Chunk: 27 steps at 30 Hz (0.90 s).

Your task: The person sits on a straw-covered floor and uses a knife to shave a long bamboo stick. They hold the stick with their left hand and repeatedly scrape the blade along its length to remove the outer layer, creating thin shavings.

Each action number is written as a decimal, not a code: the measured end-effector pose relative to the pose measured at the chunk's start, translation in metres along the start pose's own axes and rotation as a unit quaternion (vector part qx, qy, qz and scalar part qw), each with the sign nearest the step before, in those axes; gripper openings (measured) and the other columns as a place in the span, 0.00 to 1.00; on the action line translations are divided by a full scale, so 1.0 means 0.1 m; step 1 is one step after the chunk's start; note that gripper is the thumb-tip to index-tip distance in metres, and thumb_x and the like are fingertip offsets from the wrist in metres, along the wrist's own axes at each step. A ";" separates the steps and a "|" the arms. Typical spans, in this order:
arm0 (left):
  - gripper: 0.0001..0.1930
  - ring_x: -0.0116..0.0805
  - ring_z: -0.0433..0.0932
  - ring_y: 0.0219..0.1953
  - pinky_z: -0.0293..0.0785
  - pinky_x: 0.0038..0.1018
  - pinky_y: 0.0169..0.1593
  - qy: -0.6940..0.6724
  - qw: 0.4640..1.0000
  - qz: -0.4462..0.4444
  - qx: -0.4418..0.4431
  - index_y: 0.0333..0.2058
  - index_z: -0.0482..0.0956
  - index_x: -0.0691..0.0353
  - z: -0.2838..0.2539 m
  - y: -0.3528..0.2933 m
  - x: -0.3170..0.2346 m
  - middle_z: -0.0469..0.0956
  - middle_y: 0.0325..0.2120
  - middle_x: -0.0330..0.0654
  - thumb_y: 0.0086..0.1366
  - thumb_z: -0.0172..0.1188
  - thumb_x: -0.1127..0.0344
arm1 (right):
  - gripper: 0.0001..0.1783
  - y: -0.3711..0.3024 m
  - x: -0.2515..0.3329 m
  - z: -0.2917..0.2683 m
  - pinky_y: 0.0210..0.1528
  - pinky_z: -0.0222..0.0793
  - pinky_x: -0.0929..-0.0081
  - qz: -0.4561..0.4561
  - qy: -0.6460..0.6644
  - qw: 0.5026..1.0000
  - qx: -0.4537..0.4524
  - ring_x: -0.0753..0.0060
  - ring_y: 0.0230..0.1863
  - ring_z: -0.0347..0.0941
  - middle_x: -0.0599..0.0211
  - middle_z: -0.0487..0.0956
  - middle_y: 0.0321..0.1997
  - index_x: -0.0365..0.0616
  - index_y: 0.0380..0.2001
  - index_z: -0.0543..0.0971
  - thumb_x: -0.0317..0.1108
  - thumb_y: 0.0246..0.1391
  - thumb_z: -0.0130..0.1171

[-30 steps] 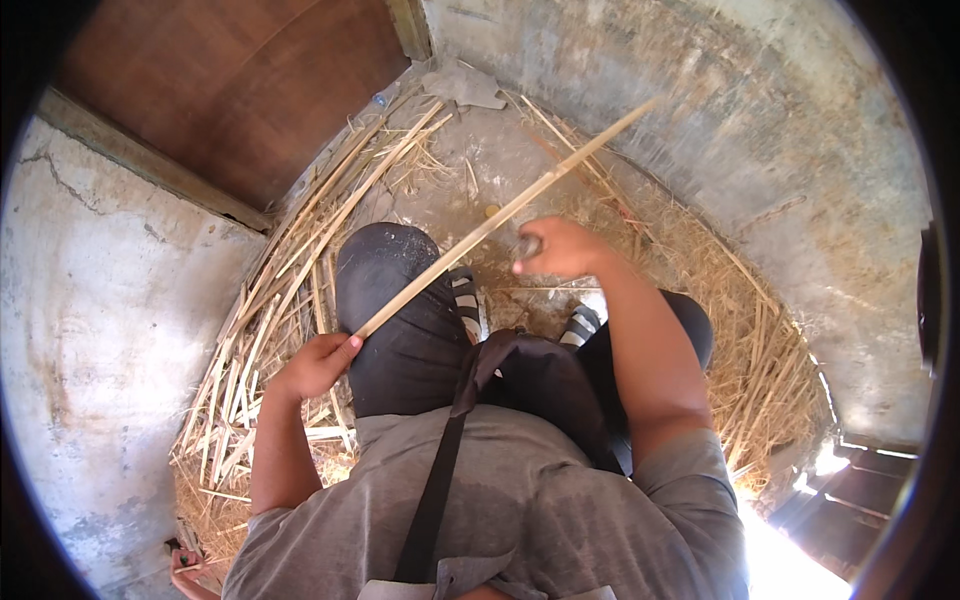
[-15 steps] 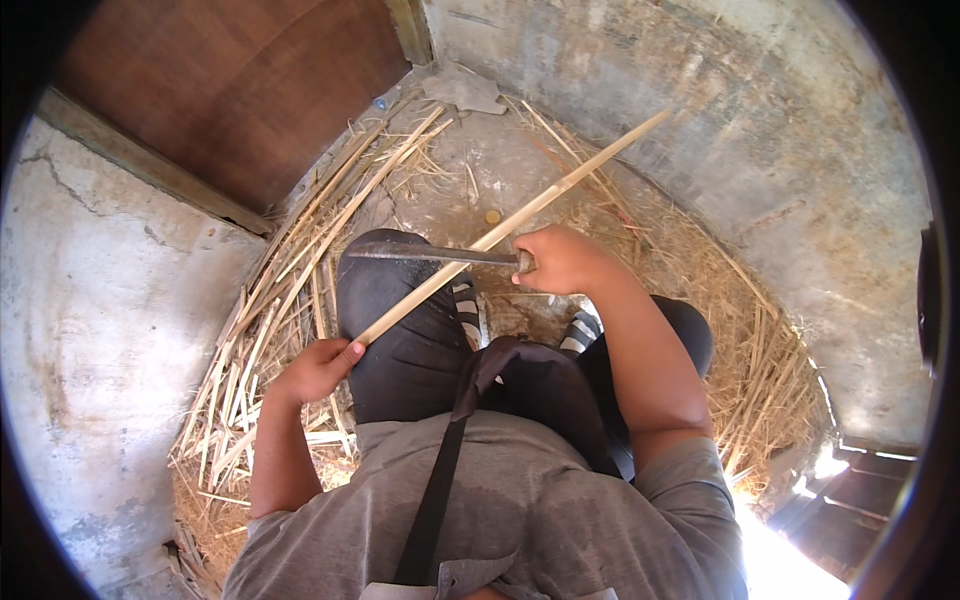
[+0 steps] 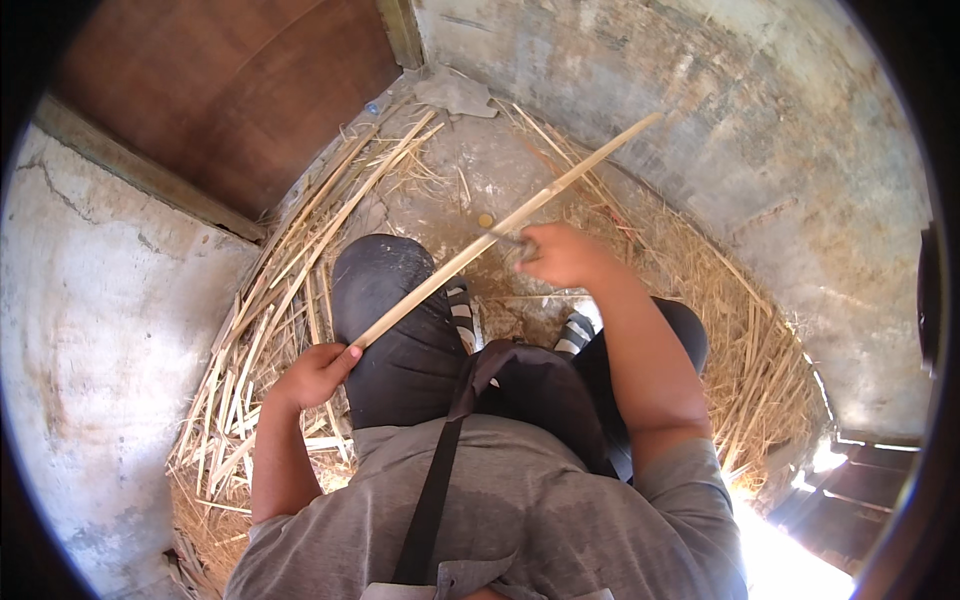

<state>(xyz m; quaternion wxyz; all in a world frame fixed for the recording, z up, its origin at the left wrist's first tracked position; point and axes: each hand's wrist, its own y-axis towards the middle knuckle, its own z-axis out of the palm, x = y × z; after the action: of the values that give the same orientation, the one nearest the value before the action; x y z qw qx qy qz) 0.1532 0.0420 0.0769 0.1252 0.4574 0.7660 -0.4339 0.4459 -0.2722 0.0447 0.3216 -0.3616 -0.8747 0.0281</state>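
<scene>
A long pale bamboo strip slants from lower left to upper right across my dark-clad left knee. My left hand is closed on its near end, the thumb lying on top. In my right hand, just right of the strip's middle, is the handle of a knife. Motion blurs the knife, and only a short dark piece of it shows next to the strip. Most of its blade cannot be seen, and I cannot tell whether it touches the strip. The strip's far end reaches toward the stained wall.
Long split bamboo strips lie heaped along the left side. Fine shavings and more strips cover the right floor. A brown wooden panel stands at the upper left, and weathered walls curve around. A grey flat piece lies in the far corner.
The knife blade lay long across the strip, pointing left over my knee. Now it has swung out of that position and blurred. My left hand and the strip have hardly moved.
</scene>
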 end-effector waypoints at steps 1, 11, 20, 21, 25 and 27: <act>0.30 0.31 0.71 0.25 0.69 0.32 0.32 0.003 1.000 0.001 -0.001 0.26 0.78 0.65 0.00 -0.01 -0.01 0.74 0.19 0.40 0.74 0.51 0.41 | 0.34 0.01 0.09 -0.01 0.56 0.72 0.58 -0.032 -0.011 0.998 0.053 0.44 0.54 0.78 0.46 0.82 0.49 0.37 0.52 0.79 0.52 0.50 0.69; 0.30 0.41 0.71 0.21 0.68 0.39 0.29 0.065 0.991 0.020 -0.115 0.25 0.76 0.68 0.21 -0.11 -0.09 0.72 0.16 0.49 0.71 0.56 0.42 | 0.34 0.07 -0.59 -0.15 0.56 0.73 0.59 0.140 0.102 0.975 -0.138 0.45 0.54 0.77 0.44 0.82 0.50 0.36 0.53 0.79 0.52 0.51 0.68; 0.27 0.32 0.69 0.21 0.66 0.35 0.29 0.069 0.995 0.010 -0.077 0.24 0.75 0.65 0.14 -0.10 -0.07 0.71 0.15 0.41 0.68 0.62 0.44 | 0.35 -0.01 0.18 -0.08 0.57 0.72 0.61 -0.049 -0.026 0.995 0.088 0.49 0.56 0.77 0.44 0.79 0.55 0.35 0.56 0.77 0.52 0.54 0.67; 0.27 0.32 0.69 0.21 0.66 0.35 0.29 0.069 0.994 0.010 -0.082 0.24 0.75 0.65 0.15 -0.11 -0.06 0.71 0.15 0.42 0.68 0.62 0.44 | 0.36 0.02 0.06 -0.08 0.58 0.72 0.62 -0.042 0.003 0.997 0.069 0.48 0.57 0.76 0.44 0.78 0.56 0.36 0.57 0.76 0.52 0.54 0.67; 0.27 0.32 0.69 0.22 0.67 0.35 0.29 0.055 0.994 -0.004 -0.091 0.25 0.75 0.65 0.17 -0.13 -0.17 0.72 0.16 0.42 0.68 0.62 0.44 | 0.36 0.05 -0.38 -0.09 0.58 0.71 0.60 0.114 0.094 0.980 -0.133 0.49 0.57 0.77 0.44 0.80 0.52 0.36 0.54 0.78 0.52 0.50 0.69; 0.27 0.32 0.69 0.22 0.67 0.35 0.29 0.059 0.995 -0.019 -0.081 0.25 0.75 0.65 0.16 -0.14 -0.19 0.72 0.16 0.42 0.68 0.62 0.44 | 0.36 0.01 -0.35 -0.20 0.58 0.71 0.59 0.139 0.106 0.978 -0.114 0.48 0.56 0.77 0.44 0.80 0.52 0.36 0.54 0.78 0.52 0.50 0.69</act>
<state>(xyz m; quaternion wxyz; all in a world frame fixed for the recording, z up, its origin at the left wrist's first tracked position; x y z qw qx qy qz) 0.1490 0.0155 0.0857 0.1082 0.4558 0.8134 -0.3450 0.4767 -0.2980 0.0411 0.3623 -0.5153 -0.7739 -0.0663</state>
